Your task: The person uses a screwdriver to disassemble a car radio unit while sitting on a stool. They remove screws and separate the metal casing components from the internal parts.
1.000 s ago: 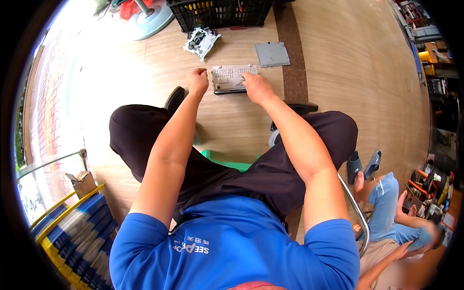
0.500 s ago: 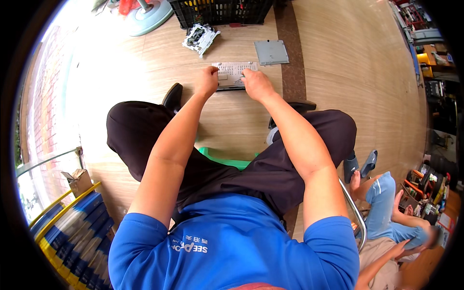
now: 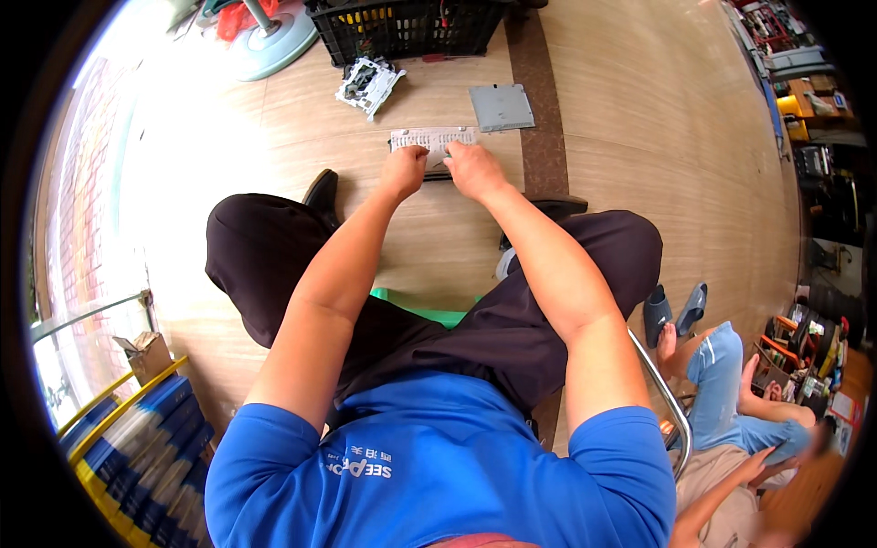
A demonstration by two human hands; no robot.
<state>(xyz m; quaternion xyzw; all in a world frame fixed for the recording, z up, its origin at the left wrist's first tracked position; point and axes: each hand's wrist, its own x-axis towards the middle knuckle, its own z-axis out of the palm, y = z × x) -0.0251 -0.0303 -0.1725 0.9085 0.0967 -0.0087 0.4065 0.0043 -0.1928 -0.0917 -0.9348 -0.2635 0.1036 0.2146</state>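
Observation:
On the floor in front of me lies a flat metal-topped unit (image 3: pixel 414 139) with rows of small marks or slots and a dark near edge. My left hand (image 3: pixel 405 172) is closed in a pinch over its near left part; whatever its fingertips hold is hidden. My right hand (image 3: pixel 475 171) is closed over the right part, fingers bent down. A small dark thing shows at its fingertips, too small to name. Just beyond the right hand rests a flat grey metal plate (image 3: pixel 501 108). A white and black mechanism frame (image 3: pixel 369 87) lies farther off to the left.
A black slatted crate (image 3: pixel 406 32) stands at the far side, beside a pale round stand base (image 3: pixel 274 44). Blue boxes (image 3: pixel 151 438) fill a yellow rack at lower left. A seated person in jeans (image 3: pixel 722 393) is at right, near slippers (image 3: pixel 694 309). A green stool (image 3: pixel 429 316) is beneath me.
My left hand has moved right and nearer over the unit, closer to my right hand. The whole view has shifted slightly. The plate and mechanism frame stay where they lay.

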